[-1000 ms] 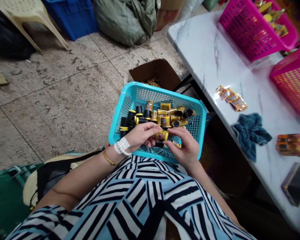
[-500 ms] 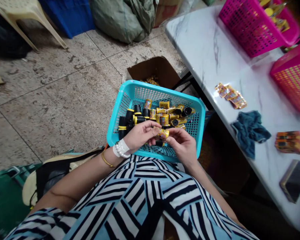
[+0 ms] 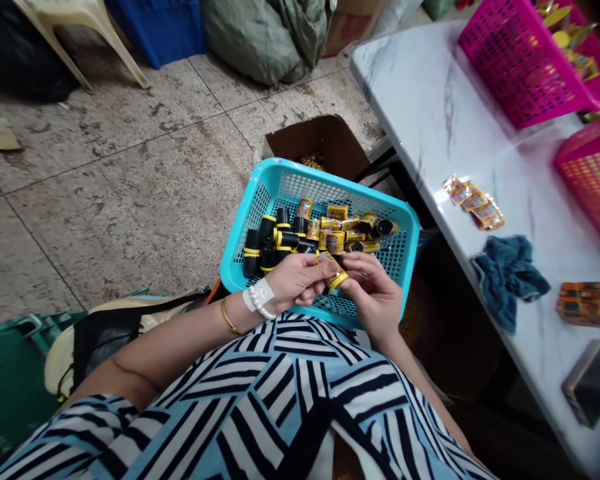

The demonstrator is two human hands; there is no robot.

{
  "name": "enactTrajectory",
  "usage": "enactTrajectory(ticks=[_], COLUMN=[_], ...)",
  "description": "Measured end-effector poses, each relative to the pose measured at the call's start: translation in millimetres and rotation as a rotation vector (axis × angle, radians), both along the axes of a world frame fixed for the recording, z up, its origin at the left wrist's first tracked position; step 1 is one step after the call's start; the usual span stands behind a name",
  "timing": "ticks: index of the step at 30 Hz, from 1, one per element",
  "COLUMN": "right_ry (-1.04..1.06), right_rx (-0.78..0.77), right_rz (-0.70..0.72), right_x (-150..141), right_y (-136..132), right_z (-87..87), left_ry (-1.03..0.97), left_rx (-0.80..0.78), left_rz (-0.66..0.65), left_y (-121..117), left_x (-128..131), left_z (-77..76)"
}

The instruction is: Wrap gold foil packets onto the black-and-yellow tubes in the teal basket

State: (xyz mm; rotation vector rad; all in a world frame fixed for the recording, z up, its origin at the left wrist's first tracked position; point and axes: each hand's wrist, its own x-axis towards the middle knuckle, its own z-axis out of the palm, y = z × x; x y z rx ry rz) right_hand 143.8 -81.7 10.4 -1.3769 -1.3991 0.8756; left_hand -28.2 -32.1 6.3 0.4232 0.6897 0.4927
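A small cylinder with a shiny yellow printed label (image 3: pixel 337 279) is pinched between the thumb and fingers of my left hand (image 3: pixel 300 275), above the near side of a turquoise basket (image 3: pixel 237 233). My right hand (image 3: pixel 377 293) closes on its lower right end with thumb and fingertips. The cylinder is tilted and partly covered by my fingers. Below, the basket holds several black cylinders with yellow rings (image 3: pixel 251 253) on the left and several yellow-labelled ones (image 3: pixel 333 241) in the middle and right.
A cardboard box (image 3: pixel 325 137) stands behind the basket. On the marble-patterned table (image 3: pixel 410 87) at right are yellow sachets (image 3: pixel 475 201), a blue cloth (image 3: pixel 510 273), orange packs (image 3: pixel 587 305), a dark box (image 3: pixel 590 383) and pink baskets (image 3: pixel 515 73). A plastic chair (image 3: pixel 87 17) stands far left.
The held cylinder has turned, its right end now pointing lower. My left thumb has moved further along it. The whole view has shifted slightly.
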Motion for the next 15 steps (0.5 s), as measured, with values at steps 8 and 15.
enactTrajectory(ticks=[8, 15], right_ry=[-0.107, -0.259], right_rx=[0.139, 0.17], right_rz=[-0.044, 0.027], right_x=[-5.8, -1.8], right_y=[-0.8, -0.5], right_z=[2.2, 1.4], left_ry=[-0.021, -0.02], left_rx=[-0.118, -0.125], left_rz=[0.04, 0.013], left_y=[-2.8, -3.8], left_x=[2.9, 4.3], left_z=[-3.5, -4.4])
